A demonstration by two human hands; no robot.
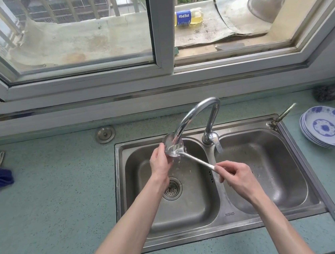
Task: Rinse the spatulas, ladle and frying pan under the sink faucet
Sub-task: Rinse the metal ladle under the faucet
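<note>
Under window, steel sink (pixel 309 204) in green counter (pixel 56 202)

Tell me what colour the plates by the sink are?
White with a blue flower pattern, on the stacked plates, seen in the head view.
</note>
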